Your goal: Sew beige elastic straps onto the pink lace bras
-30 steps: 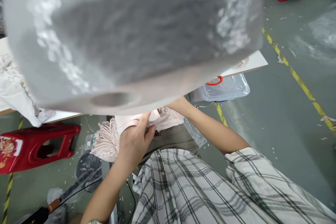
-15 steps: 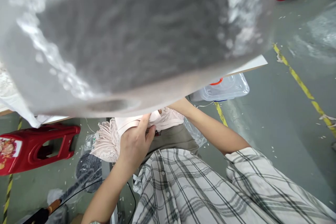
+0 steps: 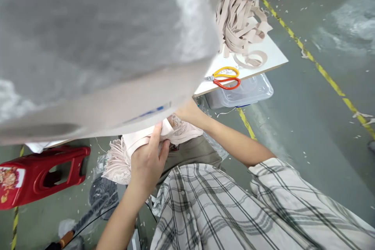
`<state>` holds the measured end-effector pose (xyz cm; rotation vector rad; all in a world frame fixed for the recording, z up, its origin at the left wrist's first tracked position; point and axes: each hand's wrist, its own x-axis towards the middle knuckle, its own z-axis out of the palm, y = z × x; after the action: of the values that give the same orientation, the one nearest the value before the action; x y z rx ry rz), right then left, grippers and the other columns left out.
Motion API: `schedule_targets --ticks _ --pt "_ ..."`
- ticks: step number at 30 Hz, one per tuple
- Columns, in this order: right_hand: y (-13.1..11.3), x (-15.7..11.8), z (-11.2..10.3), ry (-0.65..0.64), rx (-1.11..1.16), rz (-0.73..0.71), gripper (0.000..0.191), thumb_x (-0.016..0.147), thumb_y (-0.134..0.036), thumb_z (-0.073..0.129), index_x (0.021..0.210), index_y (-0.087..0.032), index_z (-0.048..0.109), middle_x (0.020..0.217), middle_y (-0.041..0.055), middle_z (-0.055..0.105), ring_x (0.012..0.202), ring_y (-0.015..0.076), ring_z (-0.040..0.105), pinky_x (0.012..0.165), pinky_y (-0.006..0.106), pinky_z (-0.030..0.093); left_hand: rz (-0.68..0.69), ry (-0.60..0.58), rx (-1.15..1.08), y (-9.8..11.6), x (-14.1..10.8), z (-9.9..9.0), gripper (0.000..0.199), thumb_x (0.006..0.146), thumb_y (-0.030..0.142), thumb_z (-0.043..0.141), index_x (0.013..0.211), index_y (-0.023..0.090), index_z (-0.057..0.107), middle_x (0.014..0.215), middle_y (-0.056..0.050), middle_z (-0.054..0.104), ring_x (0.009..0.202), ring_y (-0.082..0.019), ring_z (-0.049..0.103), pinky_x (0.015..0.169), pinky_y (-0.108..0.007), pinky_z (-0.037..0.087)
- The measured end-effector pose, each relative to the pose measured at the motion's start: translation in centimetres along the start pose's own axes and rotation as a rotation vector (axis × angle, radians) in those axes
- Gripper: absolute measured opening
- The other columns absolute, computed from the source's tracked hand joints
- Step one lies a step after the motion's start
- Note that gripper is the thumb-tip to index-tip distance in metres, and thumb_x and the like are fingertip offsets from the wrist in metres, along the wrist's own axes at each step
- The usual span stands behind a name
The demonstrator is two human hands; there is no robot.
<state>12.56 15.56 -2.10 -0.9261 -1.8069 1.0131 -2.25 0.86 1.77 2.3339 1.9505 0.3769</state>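
A pale pink lace garment (image 3: 186,132) with a plain smooth band lies across my lap, its pleated lace edge (image 3: 115,164) spilling out on the left. My left hand (image 3: 148,162) is closed on the band, thumb and fingers pressing the fabric. My right hand (image 3: 186,111) reaches in from the right to the garment's far side. Its fingers are hidden behind a large, blurred grey-white thing (image 3: 111,47) close to the camera. What that thing is, I cannot make out.
Scissors (image 3: 225,78) with yellow and orange handles lie on the white table (image 3: 275,56), beside a heap of beige fabric strips (image 3: 238,19). Below the table corner sits a clear plastic box (image 3: 249,91). A red stool (image 3: 58,172) stands on the left, near a black-grey round base (image 3: 102,191).
The blurred foreground thing has shifted left in view, uncovering the scissors, fabric strips and table corner. My left hand keeps its hold on the lace garment.
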Motion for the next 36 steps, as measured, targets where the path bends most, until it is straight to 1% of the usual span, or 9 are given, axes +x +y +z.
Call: schedule_targets --ticks 4,9,12,14,19,23,27,31,36 --pt "0.3 -1.0 -0.2 0.104 0.042 0.02 0.021 0.091 -0.039 0.058 0.1 -0.021 0.067 0.127 0.0066 0.062 0.107 0.0208 0.06 0.086 0.034 0.053 0.007 0.014 -0.009 0.1 -0.2 -0.1 0.054 0.096 0.035 0.056 0.145 0.012 0.048 0.054 0.002 0.06 0.041 -0.012 0.048 0.045 -0.023 0.028" --pt "1.1 -2.3 -0.8 0.202 0.056 0.045 0.024 0.092 -0.043 0.059 0.099 -0.021 0.067 0.114 0.0069 0.063 0.097 0.0179 0.059 0.085 0.033 0.05 -0.008 0.009 0.02 0.3 -0.5 -0.2 0.057 0.096 0.035 0.057 0.147 0.013 0.045 0.061 -0.001 0.068 0.044 -0.013 0.053 0.045 -0.023 0.03" --pt "1.4 -3.0 -1.2 0.189 0.091 0.058 0.026 0.094 -0.045 0.057 0.095 -0.021 0.065 0.107 0.0069 0.064 0.094 0.018 0.059 0.085 0.034 0.05 -0.019 0.018 0.043 0.3 -0.6 -0.3 0.058 0.096 0.038 0.057 0.147 0.015 0.045 0.082 -0.008 0.076 0.051 -0.013 0.059 0.047 -0.023 0.033" --pt "1.6 -3.5 -1.4 0.169 0.105 0.07 0.026 0.095 -0.046 0.056 0.094 -0.021 0.065 0.104 0.007 0.065 0.096 0.0188 0.06 0.086 0.034 0.05 -0.021 0.029 0.048 0.3 -0.7 -0.3 0.057 0.096 0.038 0.056 0.148 0.016 0.045 0.092 -0.011 0.076 0.057 -0.015 0.062 0.049 -0.024 0.037" --pt "2.4 -4.9 -1.5 0.128 0.107 0.108 0.024 0.096 -0.042 0.056 0.093 -0.021 0.066 0.103 0.0062 0.066 0.098 0.0182 0.061 0.088 0.034 0.048 -0.032 0.03 0.027 0.3 -0.6 -0.4 0.058 0.096 0.039 0.057 0.147 0.014 0.046 0.08 -0.01 0.075 0.068 -0.02 0.067 0.055 -0.024 0.042" --pt "3.2 -6.1 -1.3 0.112 0.092 0.146 0.021 0.096 -0.037 0.056 0.091 -0.02 0.066 0.101 0.0061 0.067 0.097 0.0182 0.062 0.086 0.034 0.048 -0.067 0.012 0.037 0.4 -0.6 -0.5 0.06 0.095 0.039 0.058 0.148 0.013 0.045 0.09 -0.011 0.077 0.064 -0.017 0.065 0.05 -0.023 0.036" --pt "3.9 -7.4 -0.9 0.07 0.111 0.172 0.021 0.097 -0.037 0.054 0.09 -0.02 0.065 0.1 0.0068 0.067 0.094 0.0181 0.062 0.078 0.032 0.048 -0.072 0.018 0.047 0.5 -0.7 -0.5 0.059 0.096 0.039 0.058 0.147 0.013 0.045 0.095 -0.01 0.078 0.058 -0.014 0.063 0.047 -0.022 0.031" --pt "4.6 -8.5 -0.6 0.031 0.125 0.197 0.023 0.096 -0.038 0.054 0.088 -0.02 0.065 0.096 0.0069 0.067 0.089 0.0179 0.061 0.071 0.03 0.046 -0.081 0.037 0.048 0.4 -0.8 -0.5 0.057 0.096 0.038 0.058 0.146 0.014 0.046 0.105 -0.011 0.077 0.064 -0.015 0.066 0.05 -0.023 0.037" --pt "5.2 -9.8 -0.4 -0.015 0.102 0.238 0.025 0.096 -0.039 0.053 0.089 -0.019 0.066 0.092 0.0068 0.067 0.084 0.0177 0.06 0.071 0.03 0.045 -0.117 0.017 0.037 0.3 -0.8 -0.7 0.059 0.095 0.04 0.058 0.146 0.014 0.047 0.109 -0.013 0.076 0.075 -0.019 0.071 0.058 -0.025 0.045"
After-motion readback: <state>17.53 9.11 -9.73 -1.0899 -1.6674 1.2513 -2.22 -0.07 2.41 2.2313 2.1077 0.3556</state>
